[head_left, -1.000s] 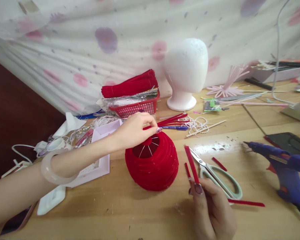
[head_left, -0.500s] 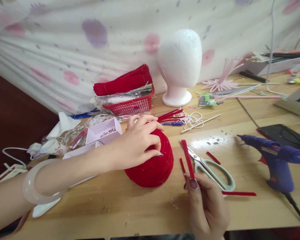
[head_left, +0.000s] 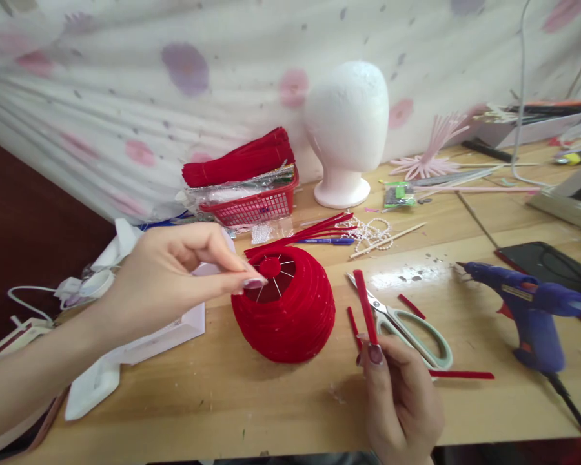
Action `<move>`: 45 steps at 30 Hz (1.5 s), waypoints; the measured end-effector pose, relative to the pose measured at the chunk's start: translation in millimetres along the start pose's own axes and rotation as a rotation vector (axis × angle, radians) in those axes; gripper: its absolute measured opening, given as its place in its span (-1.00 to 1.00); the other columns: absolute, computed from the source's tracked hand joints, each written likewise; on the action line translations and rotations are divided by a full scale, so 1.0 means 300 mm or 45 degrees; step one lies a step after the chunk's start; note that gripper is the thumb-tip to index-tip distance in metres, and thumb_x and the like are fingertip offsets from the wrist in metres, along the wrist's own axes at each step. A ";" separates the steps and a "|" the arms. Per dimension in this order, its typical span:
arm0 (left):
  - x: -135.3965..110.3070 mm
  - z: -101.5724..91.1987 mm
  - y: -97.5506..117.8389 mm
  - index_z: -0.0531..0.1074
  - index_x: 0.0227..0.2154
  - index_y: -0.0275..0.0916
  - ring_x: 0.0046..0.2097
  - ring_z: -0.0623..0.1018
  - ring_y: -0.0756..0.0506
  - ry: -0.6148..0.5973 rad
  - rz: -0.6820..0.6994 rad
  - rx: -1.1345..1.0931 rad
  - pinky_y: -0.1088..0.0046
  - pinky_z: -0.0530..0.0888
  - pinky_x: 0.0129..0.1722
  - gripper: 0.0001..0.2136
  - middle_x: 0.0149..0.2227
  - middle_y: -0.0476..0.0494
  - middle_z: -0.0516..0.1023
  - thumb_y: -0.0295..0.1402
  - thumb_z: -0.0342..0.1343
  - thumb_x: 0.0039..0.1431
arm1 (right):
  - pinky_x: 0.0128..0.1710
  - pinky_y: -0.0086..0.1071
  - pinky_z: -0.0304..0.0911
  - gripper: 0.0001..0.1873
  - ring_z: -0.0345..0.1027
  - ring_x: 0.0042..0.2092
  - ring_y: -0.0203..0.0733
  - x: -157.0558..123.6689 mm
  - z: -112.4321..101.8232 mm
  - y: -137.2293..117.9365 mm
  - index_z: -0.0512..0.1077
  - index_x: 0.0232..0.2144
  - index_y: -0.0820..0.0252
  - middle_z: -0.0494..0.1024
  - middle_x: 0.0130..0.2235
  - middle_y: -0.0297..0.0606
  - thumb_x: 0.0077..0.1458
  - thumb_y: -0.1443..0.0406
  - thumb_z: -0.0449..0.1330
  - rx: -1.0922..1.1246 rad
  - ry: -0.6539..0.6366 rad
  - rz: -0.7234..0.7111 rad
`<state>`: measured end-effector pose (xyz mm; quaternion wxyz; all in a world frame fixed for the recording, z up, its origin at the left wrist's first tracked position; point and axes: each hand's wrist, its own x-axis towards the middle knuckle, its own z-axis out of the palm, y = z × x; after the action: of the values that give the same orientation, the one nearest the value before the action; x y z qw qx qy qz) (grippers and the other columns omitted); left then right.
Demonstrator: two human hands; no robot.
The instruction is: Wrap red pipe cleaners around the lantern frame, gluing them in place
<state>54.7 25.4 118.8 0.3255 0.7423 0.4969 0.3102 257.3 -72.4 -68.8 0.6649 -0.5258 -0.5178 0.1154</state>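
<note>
Red dome, frame centre. Left hand, before its left edge: fingertips together, any contents indiscernible. Right hand, lower right, pinches a red strip. Apparent step: strip handling; next calls for steady fingertips.

On the table, the ball form sits at frame centre. Scissors lie right of it; the glue gun lies at frame right. Behind the ball form: pen. Farther back, the mannequin head stands right of the basket, which carries the chenille-stem bundle. The curtain hangs behind both.
</note>
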 end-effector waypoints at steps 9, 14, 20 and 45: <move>-0.173 -0.086 -0.149 0.55 -0.39 0.01 -0.28 0.60 -0.08 0.396 -0.031 0.201 0.44 0.55 -0.30 -0.92 -0.36 0.09 0.63 -0.26 0.32 0.01 | -0.47 -0.49 0.26 -0.89 0.33 -0.45 -0.34 -0.007 0.007 0.002 0.47 -0.25 0.18 0.46 -0.44 -0.35 0.29 0.32 0.14 -0.101 0.066 0.055; -0.358 0.082 -0.255 0.51 -0.27 -0.05 -0.56 0.44 0.01 0.372 -0.224 -0.072 0.52 0.47 -0.55 -0.82 -0.51 0.04 0.51 -0.12 0.09 0.27 | -0.50 -0.48 0.28 -0.89 0.36 -0.44 -0.31 0.000 0.011 0.025 0.48 -0.25 0.19 0.51 -0.41 -0.30 0.28 0.29 0.16 -0.155 0.075 -0.006; -0.427 0.216 -0.340 0.43 0.04 0.01 -0.46 0.60 -0.08 0.544 -0.232 0.068 0.42 0.55 -0.39 -0.70 -0.62 0.12 0.50 -0.14 0.14 0.27 | -0.48 -0.42 0.31 -0.89 0.38 -0.42 -0.27 0.004 0.001 0.032 0.49 -0.21 0.20 0.52 -0.37 -0.27 0.26 0.29 0.19 -0.263 0.043 -0.078; -0.161 -0.077 -0.218 0.53 -0.16 -0.13 0.00 0.51 -0.17 0.104 0.494 0.630 0.15 0.44 0.06 -0.79 -0.03 -0.14 0.52 -0.38 -0.03 0.36 | -0.34 -0.36 0.29 -0.96 0.42 -0.34 -0.22 0.013 0.029 0.015 0.52 -0.29 0.22 0.55 -0.35 -0.24 0.19 0.34 0.27 -0.399 0.216 -0.372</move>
<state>-13.5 3.3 74.3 0.0496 0.8669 0.4189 0.2657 253.8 -62.8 -70.9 0.6260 -0.5499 -0.5422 -0.1083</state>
